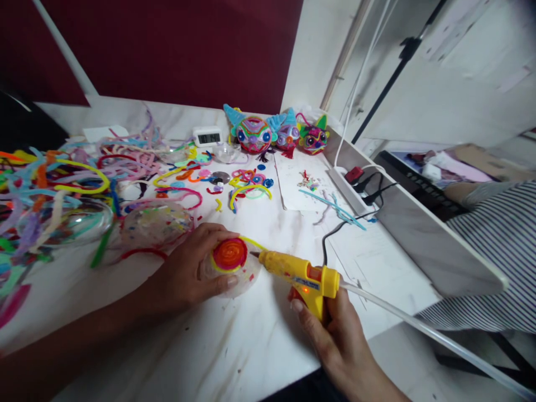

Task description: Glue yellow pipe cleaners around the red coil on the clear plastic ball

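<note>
My left hand (205,262) is closed around a clear plastic ball (240,282) on the table. On the ball's top sits a coil of pipe cleaner (229,254), orange in the middle with pink and yellow outer rings. A loose yellow end (251,242) sticks out to the right of the coil. My right hand (330,324) grips a yellow hot glue gun (299,273), its nozzle pointing left close beside the coil. An orange light glows on the gun, and a long clear glue stick (419,324) trails from its back.
Tangled pipe cleaners (54,184) and another clear ball (157,223) lie left. Decorated animal heads (255,135) and a digital clock (207,137) stand behind. A power strip (349,190) with plugged cords lies right, by a low panel (402,234). A person in a striped garment (498,251) is beyond it.
</note>
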